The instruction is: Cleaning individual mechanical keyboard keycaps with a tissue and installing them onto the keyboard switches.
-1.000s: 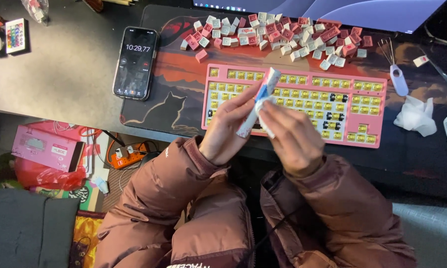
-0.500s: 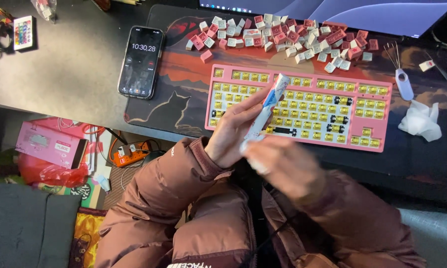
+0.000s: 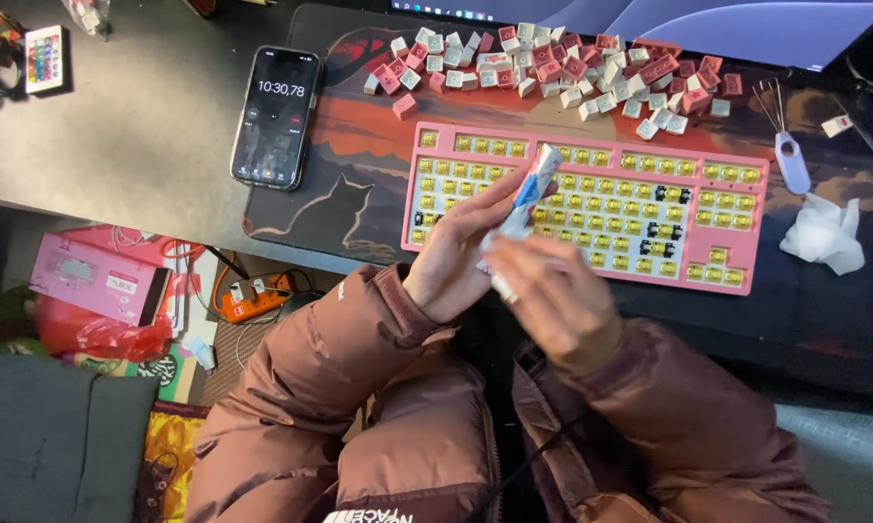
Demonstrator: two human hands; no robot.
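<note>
Both hands, left hand (image 3: 453,254) and right hand (image 3: 548,300), hold a small packet (image 3: 526,199) above the pink keyboard (image 3: 737,194).

Phone (image 3: 276,116), loose keycaps (image 3: 553,63), keycap puller (image 3: 790,155).

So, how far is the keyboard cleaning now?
Done: the keycaps lie piled off the pink keyboard, its switches bare. In hand: both hands, left and right, hold a small white-and-blue packet. Left: the caps are not yet back on.
</note>
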